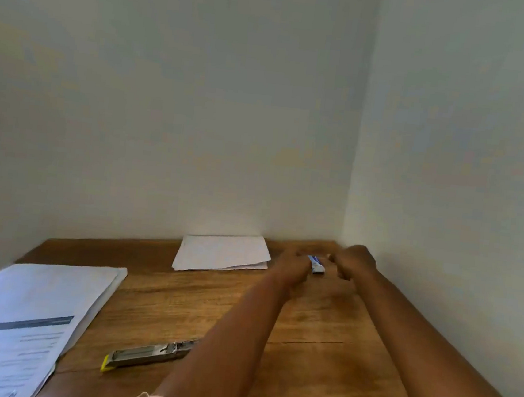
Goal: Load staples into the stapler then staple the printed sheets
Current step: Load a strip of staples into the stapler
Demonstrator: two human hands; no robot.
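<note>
Head view. Both arms reach to the far right corner of the bench (317, 379). The left hand (292, 270) and right hand (355, 261) meet at a small blue-and-white box (317, 264), judged to be the staple box. The left fingers are curled against its near end. The right fingers are bent close beside its far end, but blur prevents telling whether they grip it. Two hands on so small a box suggests one steadies while the other works it open.

The stapler (146, 356) lies well nearer than the box, left of the left forearm. Its metal channel faces up and looks swung open, presumably ready for a strip. No staples are discernible in it.

The printed sheets (18, 319) lie left of the stapler. A second paper stack (221, 253) sits just left of the box, by the wall. Loading appears not yet done.
</note>
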